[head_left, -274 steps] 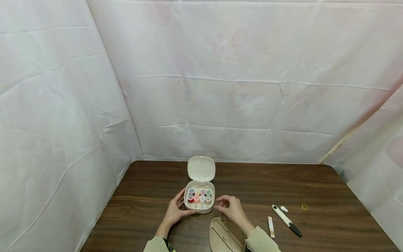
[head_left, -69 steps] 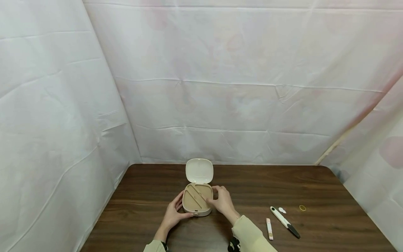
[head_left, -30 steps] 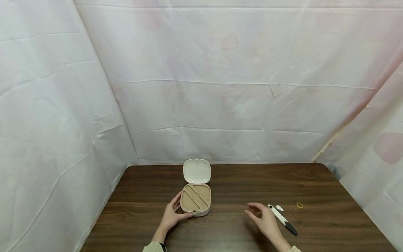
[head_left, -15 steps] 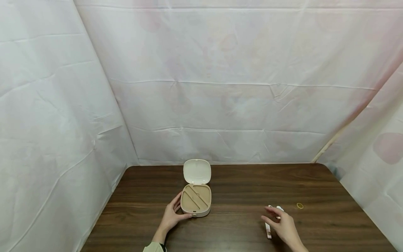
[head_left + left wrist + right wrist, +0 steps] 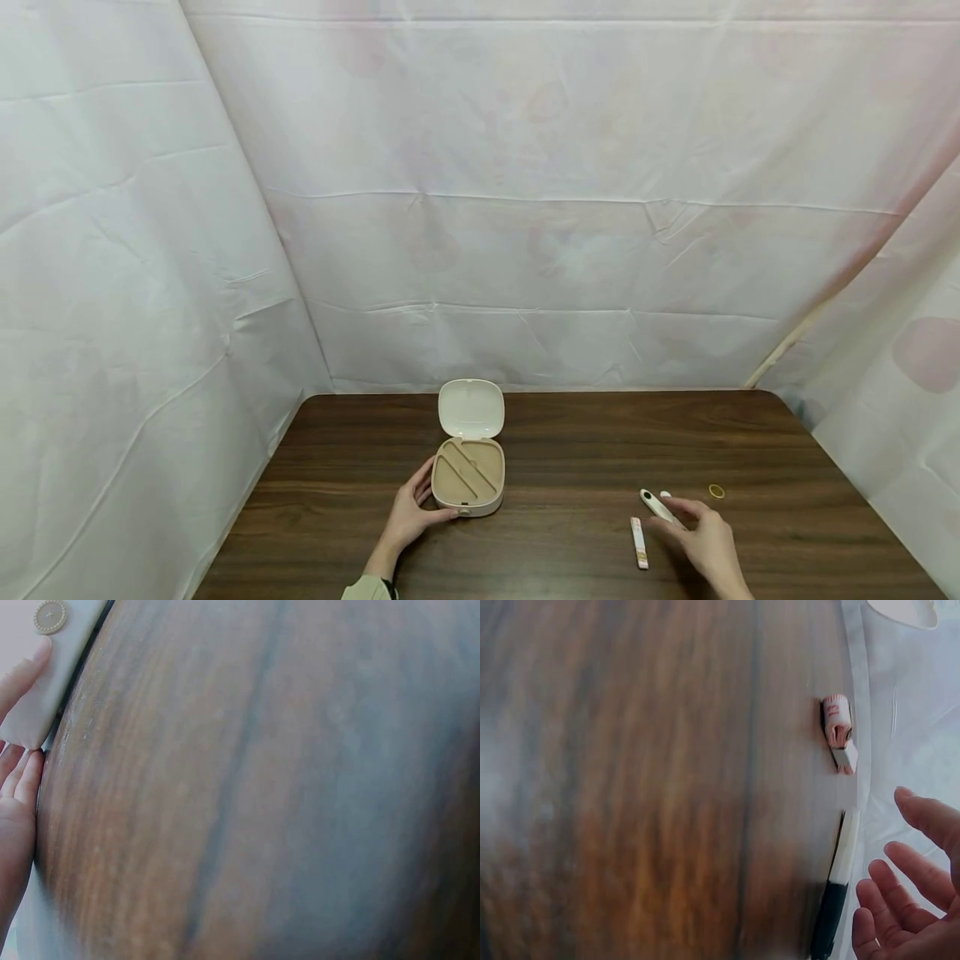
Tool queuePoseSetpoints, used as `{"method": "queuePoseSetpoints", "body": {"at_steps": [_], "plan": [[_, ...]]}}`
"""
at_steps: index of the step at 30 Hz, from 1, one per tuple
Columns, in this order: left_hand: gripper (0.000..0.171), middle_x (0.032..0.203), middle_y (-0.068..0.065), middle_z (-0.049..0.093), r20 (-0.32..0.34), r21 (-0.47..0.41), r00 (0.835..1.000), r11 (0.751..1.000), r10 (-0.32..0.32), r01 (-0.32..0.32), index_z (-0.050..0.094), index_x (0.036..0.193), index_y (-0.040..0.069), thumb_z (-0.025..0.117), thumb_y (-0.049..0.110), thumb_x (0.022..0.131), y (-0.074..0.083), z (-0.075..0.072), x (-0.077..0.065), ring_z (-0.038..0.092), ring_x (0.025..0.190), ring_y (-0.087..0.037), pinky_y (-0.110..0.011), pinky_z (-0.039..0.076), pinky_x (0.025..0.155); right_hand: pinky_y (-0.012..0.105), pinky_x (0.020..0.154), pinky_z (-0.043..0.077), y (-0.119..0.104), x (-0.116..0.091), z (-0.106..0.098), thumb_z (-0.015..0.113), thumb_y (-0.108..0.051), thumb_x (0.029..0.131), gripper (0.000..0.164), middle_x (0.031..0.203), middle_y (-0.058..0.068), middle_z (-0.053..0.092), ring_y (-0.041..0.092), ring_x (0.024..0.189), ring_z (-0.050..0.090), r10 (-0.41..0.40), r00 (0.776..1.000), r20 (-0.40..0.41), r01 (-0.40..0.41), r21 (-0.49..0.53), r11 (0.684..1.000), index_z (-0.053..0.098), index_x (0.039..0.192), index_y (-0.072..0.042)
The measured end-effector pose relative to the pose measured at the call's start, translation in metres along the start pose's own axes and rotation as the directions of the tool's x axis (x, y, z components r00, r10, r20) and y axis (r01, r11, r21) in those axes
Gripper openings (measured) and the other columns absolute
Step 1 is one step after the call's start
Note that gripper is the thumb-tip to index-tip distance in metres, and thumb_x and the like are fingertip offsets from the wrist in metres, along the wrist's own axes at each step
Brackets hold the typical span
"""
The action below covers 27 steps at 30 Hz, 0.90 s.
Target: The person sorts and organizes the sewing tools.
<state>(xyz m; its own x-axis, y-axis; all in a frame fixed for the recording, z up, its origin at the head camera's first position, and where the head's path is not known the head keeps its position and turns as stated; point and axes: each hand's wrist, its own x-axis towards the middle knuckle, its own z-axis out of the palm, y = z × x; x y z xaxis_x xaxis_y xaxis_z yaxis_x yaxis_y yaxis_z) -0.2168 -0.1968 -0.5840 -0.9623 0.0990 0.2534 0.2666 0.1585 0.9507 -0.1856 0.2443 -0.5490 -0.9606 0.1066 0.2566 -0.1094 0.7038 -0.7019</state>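
Observation:
At the middle of the table a cream sewing box (image 5: 491,504) stands with its lid (image 5: 471,409) raised. A beige divided tray (image 5: 480,475) sits inside and hides what is below. My left hand (image 5: 405,517) holds the box at its front left corner, thumb by the round clasp (image 5: 50,616). To the right, my right hand (image 5: 708,542) hovers with parted fingers over a slim white tool (image 5: 657,504) with a black end (image 5: 829,919), apart from it in the right wrist view. Beside it lies a folded pink-and-white tape measure (image 5: 639,543).
A small white piece (image 5: 666,495) lies partly hidden behind my right fingers. Farther right is a thin yellow ring (image 5: 716,492). White cloth (image 5: 525,250) hangs behind the brown wooden table (image 5: 360,425) and along its sides.
The beige tray, earlier on the table, now covers the thread spools in the box. My right hand has left the tray and moved right, past the tape measure. My left hand stays at the box.

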Motion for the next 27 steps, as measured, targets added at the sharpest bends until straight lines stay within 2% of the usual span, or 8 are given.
{"method": "queuePoseSetpoints", "body": {"at_steps": [4,8,13,17,23,27], "plan": [[0.093,0.138,-0.026,0.026,0.013,-0.026,1.000,0.999,-0.020,0.021,0.025,0.136,-0.006,0.079,0.001,0.061,0.014,0.002,-0.001,0.030,0.123,-0.037,-0.041,0.035,0.097,0.049,0.072,0.046,0.004,0.001,-0.002,0.079,-0.032,0.063,0.053,0.094,0.021,0.063,0.038,0.089,0.057,0.060,0.997,0.042,-0.060,-0.003,0.998,0.065,0.103,0.000],[0.092,0.138,-0.025,0.025,0.019,-0.018,0.999,0.999,-0.035,0.035,0.025,0.136,-0.007,0.079,0.002,0.062,0.021,0.003,-0.002,0.029,0.124,-0.036,-0.042,0.033,0.098,0.046,0.070,0.047,0.007,0.002,-0.002,0.078,-0.031,0.063,0.055,0.089,0.019,0.065,0.036,0.085,0.058,0.092,0.992,0.080,-0.091,-0.020,0.996,0.063,0.105,0.001],[0.092,0.138,-0.025,0.025,0.016,-0.015,0.999,0.999,-0.037,0.037,0.026,0.136,-0.006,0.079,0.002,0.062,0.021,0.003,-0.002,0.029,0.124,-0.036,-0.041,0.034,0.098,0.038,0.062,0.046,0.010,0.004,-0.001,0.080,-0.025,0.062,0.049,0.078,0.011,0.066,0.026,0.074,0.059,0.078,0.995,0.068,-0.075,-0.053,0.996,0.065,0.102,0.001],[0.093,0.139,-0.025,0.025,0.015,-0.019,0.999,0.999,-0.037,0.038,0.025,0.136,-0.006,0.079,0.002,0.061,0.019,0.003,-0.001,0.029,0.124,-0.036,-0.041,0.034,0.098,0.033,0.057,0.043,0.012,0.006,0.001,0.080,-0.020,0.062,0.046,0.076,0.009,0.065,0.020,0.069,0.058,0.074,0.995,0.070,-0.069,-0.070,0.995,0.066,0.100,0.001],[0.093,0.139,-0.025,0.025,0.018,-0.015,0.999,0.999,-0.037,0.037,0.025,0.136,-0.006,0.079,0.002,0.061,0.017,0.003,0.000,0.029,0.124,-0.036,-0.040,0.034,0.098,0.031,0.055,0.042,0.013,0.007,0.002,0.076,-0.008,0.064,0.035,0.075,0.009,0.065,0.015,0.064,0.056,0.076,0.995,0.071,-0.070,-0.082,0.994,0.067,0.097,0.002],[0.093,0.139,-0.026,0.024,0.021,-0.015,0.999,0.999,-0.041,0.041,0.024,0.136,-0.007,0.079,0.003,0.062,0.018,0.004,0.000,0.029,0.124,-0.036,-0.040,0.034,0.098,0.031,0.054,0.041,0.013,0.007,0.002,0.074,-0.006,0.065,0.032,0.073,0.008,0.064,0.014,0.062,0.055,0.073,0.995,0.068,-0.067,-0.093,0.993,0.067,0.096,0.002]]}}
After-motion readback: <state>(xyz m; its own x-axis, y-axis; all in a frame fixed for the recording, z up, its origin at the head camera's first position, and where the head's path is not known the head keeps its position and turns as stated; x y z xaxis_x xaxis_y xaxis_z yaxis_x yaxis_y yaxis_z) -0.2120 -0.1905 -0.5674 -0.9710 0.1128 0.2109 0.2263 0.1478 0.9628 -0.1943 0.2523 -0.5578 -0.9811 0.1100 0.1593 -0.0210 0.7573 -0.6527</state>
